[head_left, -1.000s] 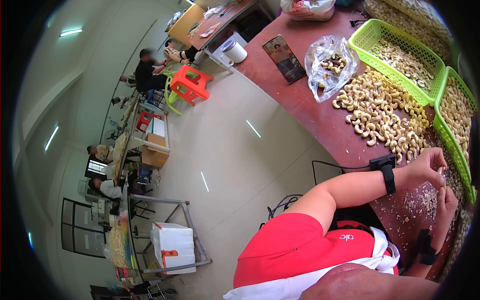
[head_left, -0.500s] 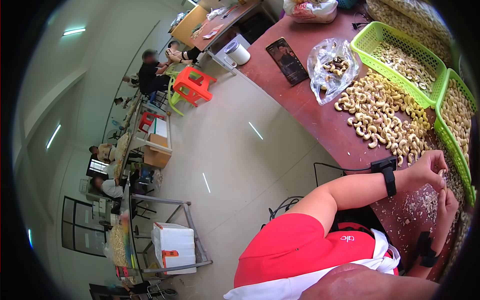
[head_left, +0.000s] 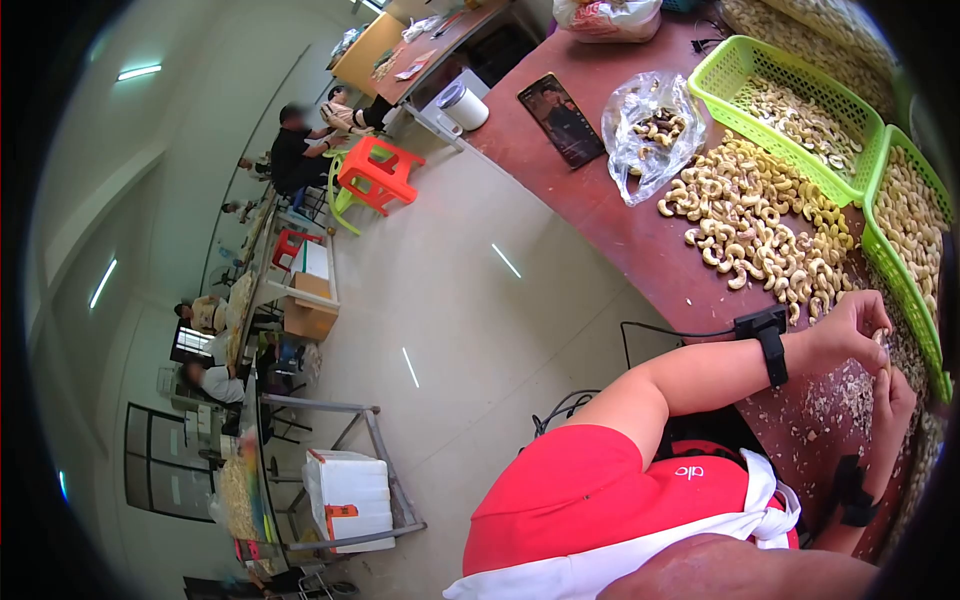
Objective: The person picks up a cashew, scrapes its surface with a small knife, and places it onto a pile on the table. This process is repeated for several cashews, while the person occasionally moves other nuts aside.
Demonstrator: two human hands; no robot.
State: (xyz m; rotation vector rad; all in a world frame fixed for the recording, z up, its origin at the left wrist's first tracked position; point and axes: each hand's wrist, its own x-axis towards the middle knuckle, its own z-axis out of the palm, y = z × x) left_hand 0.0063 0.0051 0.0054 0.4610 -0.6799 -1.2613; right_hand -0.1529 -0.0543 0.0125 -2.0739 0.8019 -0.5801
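Note:
My left hand (head_left: 852, 328) has its fingers bent in a pinch at the right side of the red-brown table. Against it, from below, comes my right hand (head_left: 891, 396), also closed, with the thumb pointing up. Between the fingertips of both sits a small pale piece that looks like a cashew nut (head_left: 881, 338), partly hidden. Flaky skin scraps (head_left: 845, 395) cover the tabletop beside the hands. Just beyond the left hand spreads a heap of loose cashews (head_left: 765, 215). A green basket of cashews (head_left: 908, 290) runs along the right of both hands.
Another green basket (head_left: 715, 85) contains cashew pieces. A clear plastic bag (head_left: 625, 165) with dark nuts and a phone (head_left: 562, 120) lie on the table. A white mug (head_left: 463, 107) stands at the table's edge. A black cable (head_left: 640, 325) hangs there. Other people sit far off.
The whole view has shifted slightly, so the table and nuts appear a little further left and up. Both hands stay together, pinching the same small piece.

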